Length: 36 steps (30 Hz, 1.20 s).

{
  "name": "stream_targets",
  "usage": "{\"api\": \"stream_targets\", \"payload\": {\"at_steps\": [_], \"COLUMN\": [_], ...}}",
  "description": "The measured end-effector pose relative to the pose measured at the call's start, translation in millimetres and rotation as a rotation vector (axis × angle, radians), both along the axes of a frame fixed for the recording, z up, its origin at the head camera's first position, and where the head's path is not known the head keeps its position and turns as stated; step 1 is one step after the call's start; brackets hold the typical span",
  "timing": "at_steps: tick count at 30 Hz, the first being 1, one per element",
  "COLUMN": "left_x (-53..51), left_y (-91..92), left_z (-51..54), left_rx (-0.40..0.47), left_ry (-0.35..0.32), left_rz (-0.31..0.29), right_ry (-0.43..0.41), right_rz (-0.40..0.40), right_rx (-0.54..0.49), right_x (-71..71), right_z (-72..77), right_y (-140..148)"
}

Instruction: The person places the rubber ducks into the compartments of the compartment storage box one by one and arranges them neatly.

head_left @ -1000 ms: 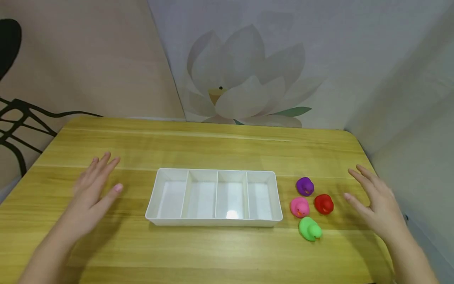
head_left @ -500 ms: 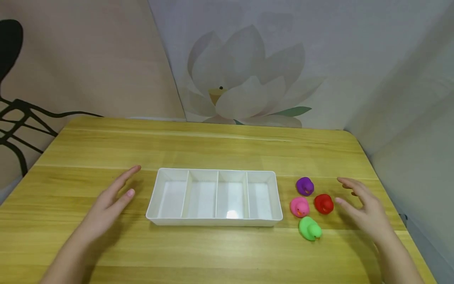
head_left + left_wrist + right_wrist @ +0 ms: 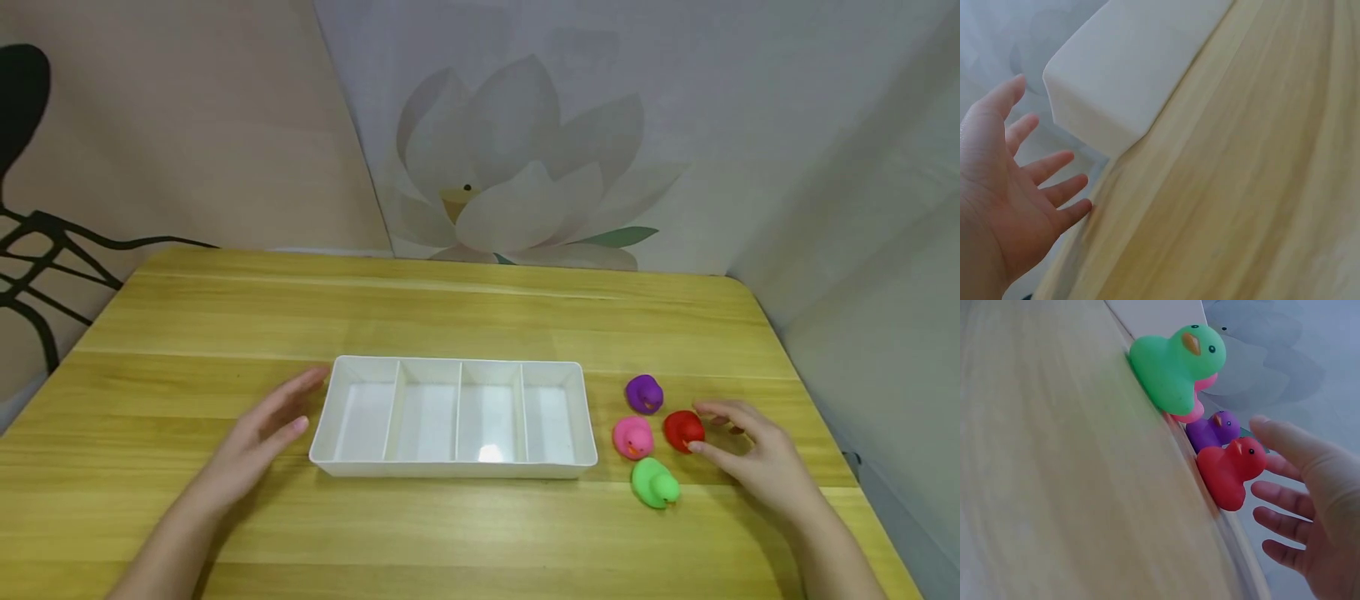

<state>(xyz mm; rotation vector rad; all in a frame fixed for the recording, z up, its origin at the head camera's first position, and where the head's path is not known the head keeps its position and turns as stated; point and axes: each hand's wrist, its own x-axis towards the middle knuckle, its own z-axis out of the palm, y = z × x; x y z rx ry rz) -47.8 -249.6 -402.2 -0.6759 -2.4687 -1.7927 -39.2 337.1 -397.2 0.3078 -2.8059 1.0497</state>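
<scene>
The red toy duck (image 3: 682, 431) sits upright on the table (image 3: 420, 537). A white four-compartment tray (image 3: 453, 471) lies well to its left.

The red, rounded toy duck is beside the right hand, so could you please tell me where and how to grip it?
The red, rounded toy duck is probably best pinched across its plump body, below the smaller head, coming from the right: it sits upright, the right hand is on that side, and the pink, rounded toy duck stands on the other.
</scene>
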Motion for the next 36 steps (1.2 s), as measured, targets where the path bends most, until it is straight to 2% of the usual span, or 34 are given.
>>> {"api": "stream_targets", "payload": {"at_steps": [5,15,25,36], "left_x": [1.4,2.8,2.8,2.7], "left_y": [1.0,3.7,3.8,3.3], "left_z": [-5.7,-7.7,-7.9,-8.2], "left_rx": [0.039,0.029,0.025,0.022], "left_ry": [-0.04,-0.078,-0.083,-0.092], "left_rz": [-0.045,-0.03,-0.029,-0.034], "right_ry": [-0.043,-0.027,0.063,0.14], "right_rz": [-0.011,-0.006,0.011,-0.022], "right_rx": [-0.001,-0.01,-0.022,-0.024], "right_x": [1.5,1.3,1.2,0.5], "right_z": [-3.0,-9.2,-10.3,-14.8], "right_y": [0.8,1.6,-4.1,-2.8]}}
